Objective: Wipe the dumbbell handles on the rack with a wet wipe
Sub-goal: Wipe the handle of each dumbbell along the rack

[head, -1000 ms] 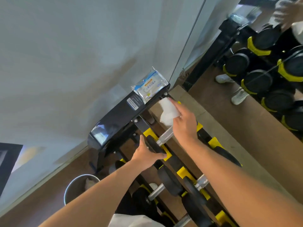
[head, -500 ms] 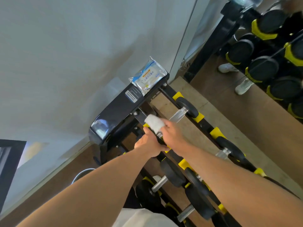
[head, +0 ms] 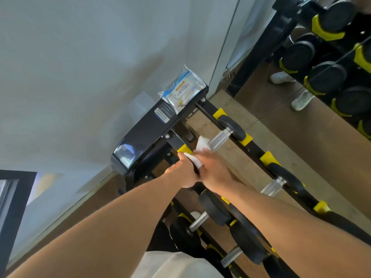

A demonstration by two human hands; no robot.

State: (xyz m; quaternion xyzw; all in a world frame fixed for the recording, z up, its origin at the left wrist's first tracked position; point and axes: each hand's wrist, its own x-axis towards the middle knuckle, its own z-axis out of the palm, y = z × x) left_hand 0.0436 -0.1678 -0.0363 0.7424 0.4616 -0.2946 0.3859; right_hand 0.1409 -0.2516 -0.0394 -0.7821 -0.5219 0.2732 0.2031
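Note:
A black rack [head: 144,133] with yellow cradles holds black dumbbells with silver handles. The first dumbbell's handle [head: 219,139] runs from its far head [head: 231,127] toward me. My right hand [head: 212,171] holds a white wet wipe [head: 201,144] wrapped around the near end of that handle. My left hand [head: 181,173] grips the near head of the same dumbbell, which my fingers mostly hide. A second handle [head: 273,186] lies further right on the top tier.
A wet wipe pack [head: 183,90] lies on the rack's end cap. Lower tiers carry more dumbbells [head: 214,210]. A mirror [head: 321,63] on the right reflects dumbbells and shoes. A white wall stands left, with wooden floor below.
My right hand slid the wipe down the handle from its far end to the near end by my left hand. The far part of the handle is now bare. My left hand kept its grip.

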